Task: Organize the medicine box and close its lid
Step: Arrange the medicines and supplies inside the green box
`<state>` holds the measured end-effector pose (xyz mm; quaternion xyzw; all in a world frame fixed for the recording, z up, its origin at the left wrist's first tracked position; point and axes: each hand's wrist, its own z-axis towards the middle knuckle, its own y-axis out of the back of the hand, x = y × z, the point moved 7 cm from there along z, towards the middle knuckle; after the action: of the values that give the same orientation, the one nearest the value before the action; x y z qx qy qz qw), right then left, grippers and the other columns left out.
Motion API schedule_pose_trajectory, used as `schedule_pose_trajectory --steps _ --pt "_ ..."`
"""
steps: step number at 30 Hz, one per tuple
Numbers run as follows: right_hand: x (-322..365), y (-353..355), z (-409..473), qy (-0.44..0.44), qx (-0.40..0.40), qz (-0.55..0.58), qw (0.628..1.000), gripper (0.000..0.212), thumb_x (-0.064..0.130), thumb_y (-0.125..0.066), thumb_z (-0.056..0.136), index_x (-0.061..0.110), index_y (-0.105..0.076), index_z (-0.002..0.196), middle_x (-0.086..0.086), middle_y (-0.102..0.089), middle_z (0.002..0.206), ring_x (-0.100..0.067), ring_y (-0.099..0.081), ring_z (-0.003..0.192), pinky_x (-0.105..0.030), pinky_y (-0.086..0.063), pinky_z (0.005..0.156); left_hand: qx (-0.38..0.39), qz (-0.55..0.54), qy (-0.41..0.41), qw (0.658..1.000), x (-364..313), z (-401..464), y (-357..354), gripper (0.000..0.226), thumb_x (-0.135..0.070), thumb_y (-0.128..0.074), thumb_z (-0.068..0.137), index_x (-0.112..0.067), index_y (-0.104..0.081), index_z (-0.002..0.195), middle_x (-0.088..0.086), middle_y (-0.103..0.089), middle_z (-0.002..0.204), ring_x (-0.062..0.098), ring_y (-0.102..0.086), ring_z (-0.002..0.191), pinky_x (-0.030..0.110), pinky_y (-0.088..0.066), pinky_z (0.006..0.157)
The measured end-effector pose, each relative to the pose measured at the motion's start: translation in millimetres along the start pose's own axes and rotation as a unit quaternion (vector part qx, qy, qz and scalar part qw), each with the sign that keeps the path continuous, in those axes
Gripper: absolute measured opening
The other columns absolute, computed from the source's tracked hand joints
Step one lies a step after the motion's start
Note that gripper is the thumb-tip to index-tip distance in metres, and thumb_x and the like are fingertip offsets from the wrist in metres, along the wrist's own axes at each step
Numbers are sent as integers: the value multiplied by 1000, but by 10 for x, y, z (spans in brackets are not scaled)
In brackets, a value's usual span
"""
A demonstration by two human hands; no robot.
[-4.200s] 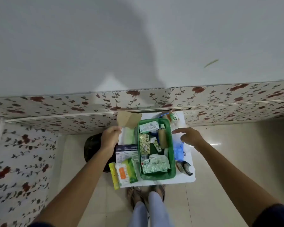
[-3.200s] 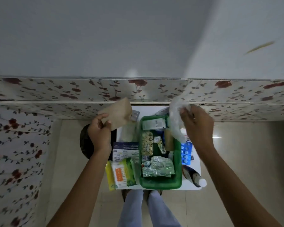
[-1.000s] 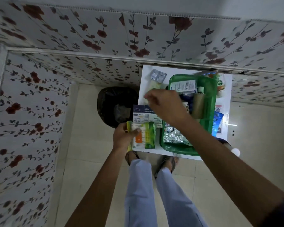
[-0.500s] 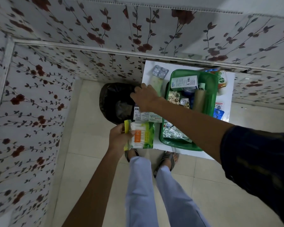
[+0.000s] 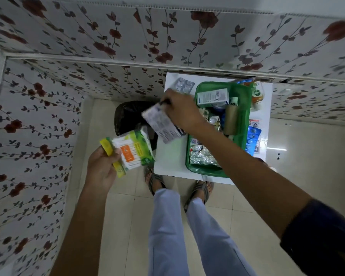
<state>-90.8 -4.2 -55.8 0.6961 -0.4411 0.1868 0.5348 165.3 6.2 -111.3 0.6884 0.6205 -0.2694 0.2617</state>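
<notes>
The green medicine box (image 5: 245,108) stands open on a small white table (image 5: 169,158), holding a white carton (image 5: 212,96), a brown roll (image 5: 231,121) and foil strips (image 5: 202,156). My left hand (image 5: 102,168) is off the table's left edge and grips a green-and-white cotton swab pack (image 5: 133,150) with a yellow packet (image 5: 113,156). My right hand (image 5: 181,110) reaches across the box and holds a tilted white-and-blue medicine carton (image 5: 161,126) above the table's left part. No lid is in sight.
A silver blister strip (image 5: 183,84) lies at the table's far left corner. An orange-labelled bottle (image 5: 257,96) and blue blister packs (image 5: 253,140) sit right of the box. A black bin (image 5: 131,116) stands on the floor left of the table. Flowered walls close in behind and left.
My left hand has lifted the swab pack and yellow packet off the table towards the left. My right hand has picked up the white-and-blue carton and tilted it.
</notes>
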Motion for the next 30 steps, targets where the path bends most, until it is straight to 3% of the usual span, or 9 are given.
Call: schedule_pose_trajectory --steps 2,6,9,13,18,21,23,25,30 --pt "-164 453 -212 -48 -112 123 985 8 11 -51 90 18 -54 88 7 -58 84 -3 -52 72 -17 -46 62 23 -14 -10 1000 -148 -33 -110 27 4 -47 89 -16 -64 95 -10 -77 79 8 -71 76 28 -60 64" --pt "-728 926 -643 -158 -220 223 937 9 13 -53 89 21 -56 92 -7 -66 103 -19 -60 88 -34 -54 72 66 -26 -16 997 -318 -118 -487 26 3 -46 90 -16 -63 95 -9 -77 79 8 -71 77 27 -60 63" --pt "-988 905 -791 -198 -195 120 953 16 12 -54 89 14 -60 103 -10 -66 109 -27 -61 98 -33 -50 79 84 -32 -12 996 -371 -157 -773 26 4 -46 89 -15 -62 96 -7 -77 80 10 -72 77 28 -60 61" --pt "-997 504 -836 -165 -63 -65 982 25 10 -48 89 8 -63 109 -18 -68 110 -34 -61 101 -31 -48 85 97 -15 -8 995 -365 -229 -1075 26 5 -49 88 -16 -63 95 -5 -76 82 11 -71 80 30 -59 62" --pt "-1141 1100 -1235 -162 -279 56 945 29 4 -49 83 15 -70 100 -13 -74 91 -28 -67 83 -26 -49 80 146 115 -40 982 -226 -477 -1622 28 4 -52 87 -17 -60 105 -1 -70 98 18 -66 93 36 -54 80" --pt "-1327 1393 -1454 -178 -318 168 916 34 5 -48 76 25 -69 94 1 -70 81 -16 -68 73 -42 -55 84 135 208 -84 965 -140 -623 -1997 28 1 -56 86 -20 -55 103 0 -63 93 25 -59 95 37 -48 86" --pt "-1471 1524 -1543 -189 -325 165 912 32 4 -47 78 23 -68 93 4 -67 78 -16 -66 70 -43 -56 82 121 345 -180 913 -151 -715 -2215 34 -2 -58 85 -22 -53 112 5 -61 94 29 -58 91 35 -45 76" --pt "-1669 1585 -1564 -213 -306 138 918 29 5 -48 81 18 -68 96 0 -68 81 -19 -64 75 -44 -56 83 105 503 -278 811 -143 -807 -2379 51 1 -58 83 -23 -46 126 15 -57 108 35 -57 94 39 -44 75" --pt "-2057 1453 -1397 -245 -198 -38 948 25 9 -53 86 10 -67 107 -11 -72 105 -23 -65 92 -23 -44 86 93 654 -318 680 -123 -770 -2471 42 9 -53 80 -4 -48 119 24 -55 112 43 -57 96 45 -44 74"
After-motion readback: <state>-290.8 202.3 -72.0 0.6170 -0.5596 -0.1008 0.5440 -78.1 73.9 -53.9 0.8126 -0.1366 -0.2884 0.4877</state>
